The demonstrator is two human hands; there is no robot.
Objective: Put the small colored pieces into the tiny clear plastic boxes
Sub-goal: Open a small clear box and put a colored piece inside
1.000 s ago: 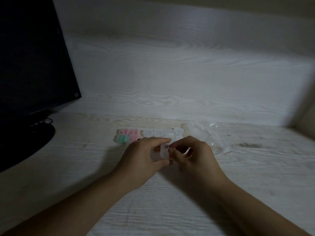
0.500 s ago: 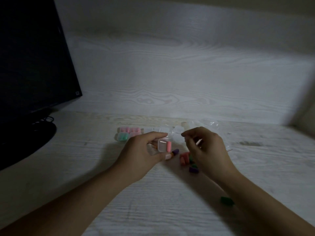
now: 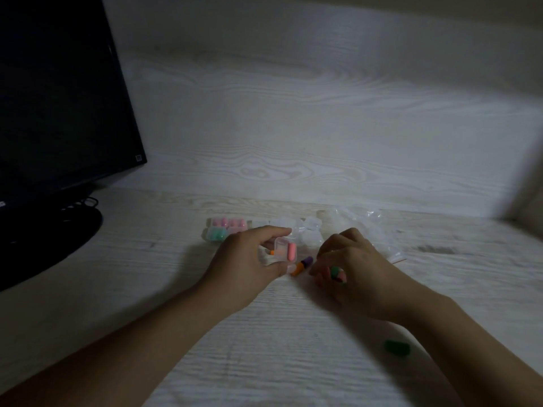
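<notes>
We find the left hand (image 3: 249, 259) pinching a tiny clear box (image 3: 284, 250) between curled forefinger above and thumb below, held just off the desk (image 3: 264, 348). One pink piece (image 3: 292, 251) stands inside the box against its right wall; a hint of orange shows at the box's left side, too small for us to identify. The right hand (image 3: 352, 274) rests just right of it, fingers curled downward around a green-and-pink piece (image 3: 337, 274) against the desk surface.

Between the two hands, an orange-and-purple piece (image 3: 302, 265) lies on the desk, just below the held box and close to the right fingertips. A dark green piece (image 3: 397, 347) lies well apart, near the right forearm.

Behind the left hand, we note a row of clear boxes (image 3: 264, 227): those at the left end hold pink pieces and one holds mint-green pieces, the others look unfilled, though the dim light limits certainty. Behind the right hand lies a crumpled clear plastic bag (image 3: 367, 224). At far left stands a dark monitor (image 3: 58, 92) on its round base.
</notes>
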